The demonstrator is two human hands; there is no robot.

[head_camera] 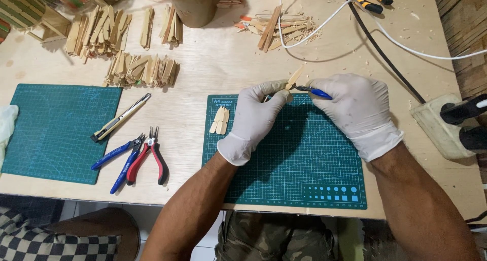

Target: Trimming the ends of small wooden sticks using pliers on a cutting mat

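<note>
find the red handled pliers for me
In the head view, the red-handled pliers lie left of the gloved left hand, beside the blue-handled pliers.

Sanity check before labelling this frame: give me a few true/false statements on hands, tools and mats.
1. The left hand pinches a small wooden stick piece. True.
2. The right hand holds red-handled pliers. False: its cutter has blue handles; the red-handled pliers lie on the table.
3. Both hands wear white gloves. True.
4. The utility knife lies on the left cutting mat. False: it lies on bare table beside it.
</note>
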